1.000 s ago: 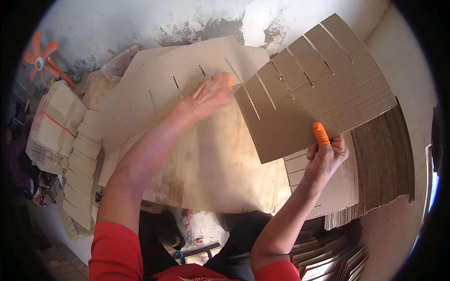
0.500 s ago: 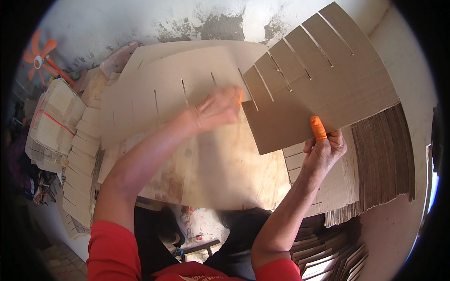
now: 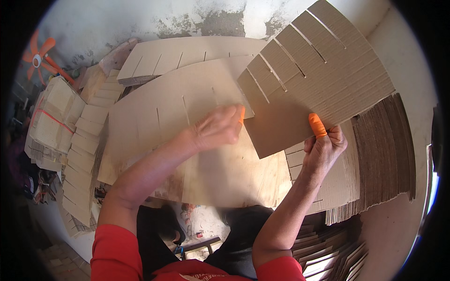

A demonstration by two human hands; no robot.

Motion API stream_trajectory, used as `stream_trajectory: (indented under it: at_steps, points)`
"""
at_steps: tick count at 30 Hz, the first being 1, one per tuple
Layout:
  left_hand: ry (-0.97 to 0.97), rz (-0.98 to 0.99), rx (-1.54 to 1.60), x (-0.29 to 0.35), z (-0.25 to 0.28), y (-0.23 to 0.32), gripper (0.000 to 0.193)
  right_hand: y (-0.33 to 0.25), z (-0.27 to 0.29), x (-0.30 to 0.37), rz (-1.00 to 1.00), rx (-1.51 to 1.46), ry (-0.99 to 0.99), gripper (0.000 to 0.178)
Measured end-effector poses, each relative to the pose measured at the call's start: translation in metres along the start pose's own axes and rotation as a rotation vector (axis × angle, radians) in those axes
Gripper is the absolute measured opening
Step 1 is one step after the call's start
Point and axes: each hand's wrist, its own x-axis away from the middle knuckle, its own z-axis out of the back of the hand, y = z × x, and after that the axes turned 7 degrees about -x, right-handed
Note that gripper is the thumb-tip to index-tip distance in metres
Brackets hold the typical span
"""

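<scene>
My right hand point(image 3: 324, 143), an orange cover on its thumb, pinches the lower edge of a slotted cardboard sheet point(image 3: 323, 79). That sheet is raised and tilted at the upper right, its row of slits facing the wall. My left hand point(image 3: 220, 124), with orange on a fingertip, is closed on the right end of another long slotted cardboard sheet point(image 3: 145, 122). This one hangs over the wooden tabletop point(image 3: 220, 178). The right end of the left sheet meets the left edge of the raised one. Behind them lies a stack of slotted cardboard sheets point(image 3: 187, 50).
Upright cardboard sheets point(image 3: 386, 150) are packed at the right. Slotted pieces point(image 3: 82, 161) line the left side beside a bundle tied with red strap point(image 3: 58, 112). An orange fan point(image 3: 37, 58) stands far left, near the peeling wall point(image 3: 220, 23). More cardboard point(image 3: 328, 255) sits low at right.
My left hand has drawn its sheet nearer and down, uncovering more of the stack behind. The sheet in my right hand has shifted slightly left.
</scene>
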Motion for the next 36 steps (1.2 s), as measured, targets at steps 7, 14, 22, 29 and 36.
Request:
stream_trajectory:
  at_steps: [7,14,22,29,36]
  points:
    - [-0.205,-0.316,-0.167,0.003,0.028,0.057,0.013,0.010,-0.019,0.009,0.061,0.095,0.094,0.017]
    - [0.010,0.304,0.363,-0.020,0.009,0.035,0.043,0.010,-0.013,0.006,-0.134,0.255,0.056,0.020]
    - [-0.511,0.515,-0.108,-0.050,-0.075,-0.067,0.018,0.006,-0.013,0.005,-0.180,0.247,0.050,0.012]
    - [-0.284,0.466,-0.137,-0.044,-0.088,-0.077,0.011,0.004,-0.016,0.005,-0.183,0.174,0.064,0.010]
    - [-0.098,0.471,0.086,-0.045,-0.069,-0.096,0.018,0.007,-0.011,0.005,-0.154,0.139,0.079,0.008]
